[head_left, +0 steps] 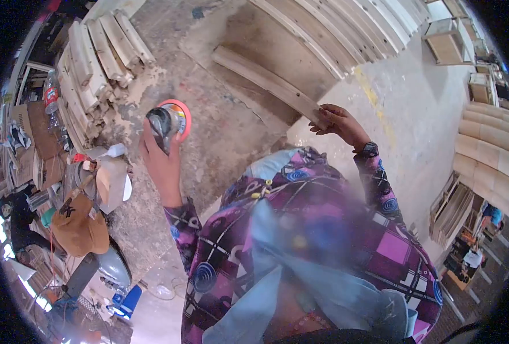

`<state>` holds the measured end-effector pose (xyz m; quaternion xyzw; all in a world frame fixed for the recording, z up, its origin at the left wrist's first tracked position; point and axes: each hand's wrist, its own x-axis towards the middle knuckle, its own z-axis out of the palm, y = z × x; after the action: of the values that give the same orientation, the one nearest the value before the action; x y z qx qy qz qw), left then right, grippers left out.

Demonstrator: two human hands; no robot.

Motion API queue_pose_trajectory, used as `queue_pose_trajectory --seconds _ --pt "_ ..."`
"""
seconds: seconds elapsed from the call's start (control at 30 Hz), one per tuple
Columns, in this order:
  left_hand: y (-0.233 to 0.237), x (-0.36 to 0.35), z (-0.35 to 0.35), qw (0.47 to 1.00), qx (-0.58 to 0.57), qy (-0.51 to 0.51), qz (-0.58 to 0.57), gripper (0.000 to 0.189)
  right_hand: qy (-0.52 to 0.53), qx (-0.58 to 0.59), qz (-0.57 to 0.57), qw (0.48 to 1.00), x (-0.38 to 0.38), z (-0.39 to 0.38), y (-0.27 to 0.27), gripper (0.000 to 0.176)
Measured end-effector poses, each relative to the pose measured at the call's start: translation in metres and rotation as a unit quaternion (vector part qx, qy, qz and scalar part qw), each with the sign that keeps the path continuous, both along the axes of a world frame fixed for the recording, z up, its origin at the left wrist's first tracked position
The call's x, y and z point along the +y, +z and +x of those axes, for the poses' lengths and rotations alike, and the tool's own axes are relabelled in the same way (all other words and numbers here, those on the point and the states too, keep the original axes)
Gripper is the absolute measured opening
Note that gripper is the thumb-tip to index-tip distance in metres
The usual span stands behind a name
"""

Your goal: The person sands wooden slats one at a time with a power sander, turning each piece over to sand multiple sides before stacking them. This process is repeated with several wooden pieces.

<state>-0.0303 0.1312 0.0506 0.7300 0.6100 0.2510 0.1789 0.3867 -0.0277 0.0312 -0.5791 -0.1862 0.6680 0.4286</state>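
My left hand (162, 169) is wrapped over the dark body of a round sander (173, 119) with a red-orange pad edge, over the worn, dusty worktable (208, 166). In my right hand (342, 127) is the near end of a long wooden slat (266, 78), thumb and fingers around it. The slat runs diagonally away from me across the table, with small dark holes along its face. Part of the sander is hidden beneath my left palm.
Long slats (346, 28) lie side by side at the far right of the table. Another stack of wooden pieces (102, 51) stands at the far left. Nearer left are a brown cap (79, 226), a plastic bottle (51, 97) and clutter. Wooden boxes (448, 43) stand right.
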Motion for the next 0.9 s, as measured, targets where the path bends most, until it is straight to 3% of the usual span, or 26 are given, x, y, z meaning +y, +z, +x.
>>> queue_pose_trajectory --seconds 0.03,0.13,0.17,0.2,0.27,0.47,0.53,0.63,0.7,0.73,0.8,0.87,0.9 --pt "-0.002 0.003 0.004 0.999 0.020 0.014 -0.026 0.080 0.014 -0.011 -0.003 1.000 -0.007 0.005 -0.004 0.043" --pt "-0.002 0.013 0.014 0.995 0.065 0.056 -0.046 0.082 0.033 -0.021 -0.012 0.999 -0.017 0.014 -0.013 0.045" --pt "-0.015 0.019 0.009 0.995 0.089 0.029 0.025 0.081 0.026 -0.012 -0.010 1.000 -0.019 0.017 -0.018 0.046" --pt "-0.010 0.021 0.013 0.995 0.095 0.025 0.022 0.081 0.016 -0.006 -0.010 1.000 -0.023 0.020 -0.022 0.046" --pt "0.004 0.024 0.031 0.978 0.177 0.091 -0.056 0.078 -0.013 0.002 -0.029 0.999 -0.029 0.022 -0.024 0.046" --pt "-0.015 0.044 0.008 0.984 0.178 0.019 0.000 0.075 -0.123 0.046 -0.015 0.991 -0.038 0.037 -0.048 0.034" --pt "-0.014 0.046 0.005 0.992 0.125 -0.027 0.003 0.074 -0.141 0.041 -0.022 0.989 -0.043 0.044 -0.059 0.028" --pt "0.000 0.038 0.015 0.990 0.137 -0.036 -0.023 0.075 -0.093 0.020 -0.029 0.995 -0.038 0.052 -0.060 0.032" --pt "0.010 0.031 0.033 0.987 0.146 -0.055 -0.024 0.076 0.005 -0.107 -0.086 0.990 -0.033 0.051 -0.049 0.039" --pt "0.017 0.029 0.048 0.989 0.116 -0.086 -0.002 0.075 0.006 -0.105 -0.086 0.991 -0.032 0.047 -0.049 0.039" --pt "0.028 0.025 0.078 0.989 0.090 -0.115 0.017 0.075 -0.016 0.088 -0.010 0.996 -0.032 0.037 -0.050 0.045" --pt "0.038 0.029 0.112 0.985 0.127 -0.117 0.025 0.071 0.042 0.046 0.055 0.997 -0.024 0.025 -0.042 0.046" --pt "0.040 0.032 0.126 0.984 0.131 -0.119 0.025 0.071 0.020 0.129 0.068 0.989 -0.021 0.017 -0.040 0.046"
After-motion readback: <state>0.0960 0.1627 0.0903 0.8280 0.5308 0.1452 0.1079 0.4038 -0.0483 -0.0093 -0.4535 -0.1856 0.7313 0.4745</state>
